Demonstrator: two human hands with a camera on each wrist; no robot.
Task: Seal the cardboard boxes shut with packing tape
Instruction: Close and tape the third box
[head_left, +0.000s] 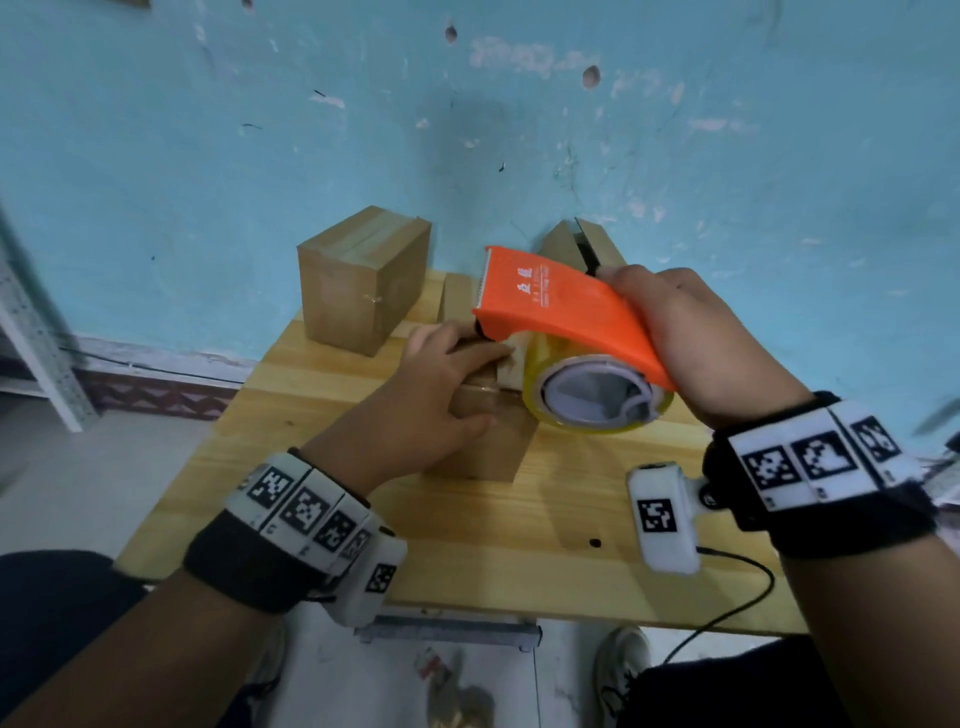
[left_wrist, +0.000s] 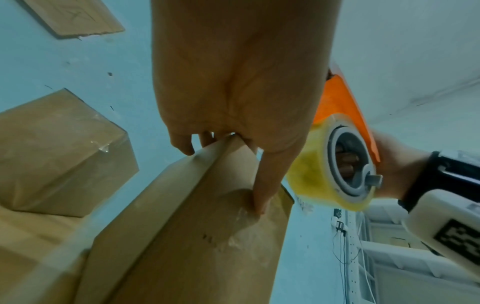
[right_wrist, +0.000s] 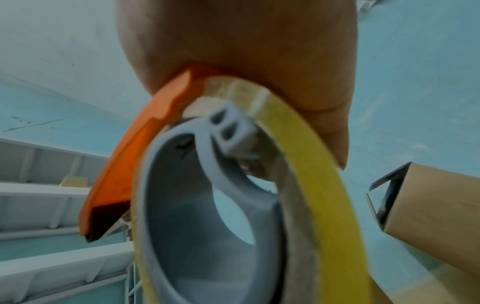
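A small brown cardboard box stands in the middle of the wooden table. My left hand holds it, fingers laid over its top and the thumb against its near side. In the left wrist view the fingers hook over the box edge and the thumb presses its side. My right hand grips an orange tape dispenser with a roll of clear yellowish tape, held just above the box's right end, cutter pointing away. The right wrist view shows the dispenser and roll close up.
A taped box stands at the table's back left. A box with open flaps sits at the back right against the blue wall, also in the right wrist view. A metal shelf is at the far left. A black cable hangs off the front right edge.
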